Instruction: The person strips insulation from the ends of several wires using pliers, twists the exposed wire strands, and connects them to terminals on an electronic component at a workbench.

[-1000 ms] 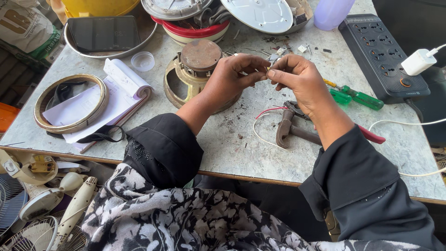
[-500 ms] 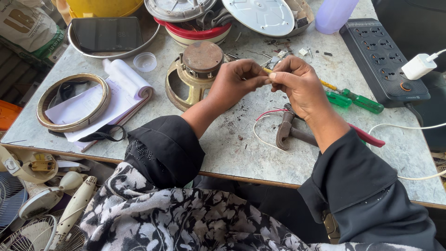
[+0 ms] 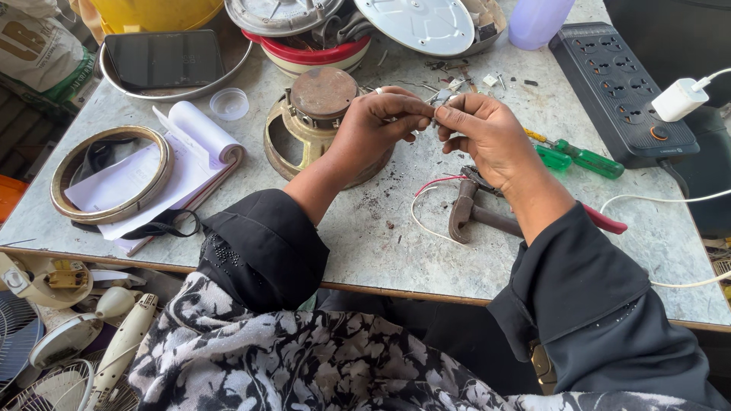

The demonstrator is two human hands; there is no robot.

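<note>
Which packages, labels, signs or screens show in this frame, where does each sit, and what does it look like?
Dark screen: flat black rectangle, unlit, lying in a metal tray at the table's far left.
Printed sack: off the table's far-left corner, cream with dark and green print.
Purple bottle: far edge, right of centre, plain, no label visible.

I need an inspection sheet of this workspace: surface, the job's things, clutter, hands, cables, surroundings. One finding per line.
Surface: grey table, scratched, with dark crumbs.
Job's things: small metal part, pinched between both hands above the table; too small to identify.
Clutter: brass motor housing, pliers, green screwdriver, notebook, metal ring, bowls at the far edge.
Hands: left hand and right hand, fingertips meeting on the part.
Cables: white and red wire; power strip with white charger.
Surroundings: fan parts lower left.
</note>
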